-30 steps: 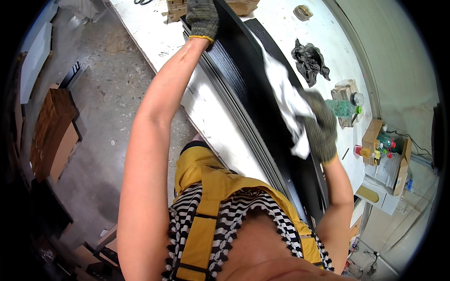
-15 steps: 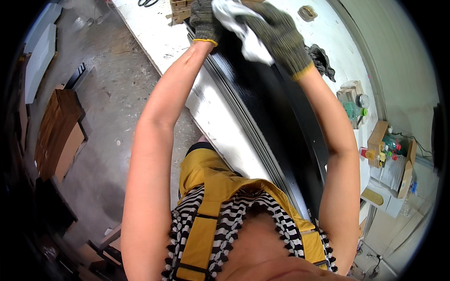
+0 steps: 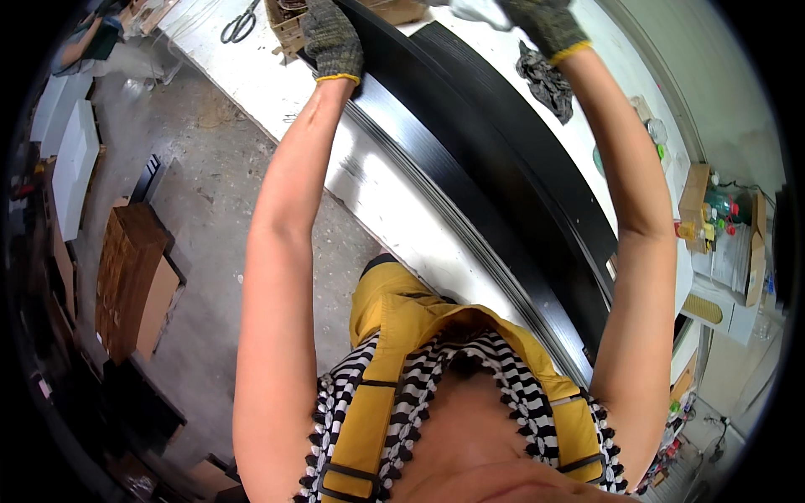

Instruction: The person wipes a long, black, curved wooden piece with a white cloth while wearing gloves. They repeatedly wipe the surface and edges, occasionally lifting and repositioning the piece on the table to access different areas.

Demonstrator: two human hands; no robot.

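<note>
My left hand, in a dark knitted glove with a yellow cuff, grips the far end of a long black panel. Its fingertips are partly cut off by the top edge. Under that panel lies a stack of thin strips or boards with grey edges. Another black board lies along the right side. Gloved the same way, my right hand is up past the boards, closed on a white cloth partly out of view.
The boards lie on a white table. Scissors and a cardboard box sit at the far left, a crumpled dark rag at the right. Bottles in a carton stand farther right. Wrapped brown boards are on the floor.
My right hand has swung with the white cloth off the black panel, to the right and away. My left hand stays at the panel's far end. The whole view has shifted.
</note>
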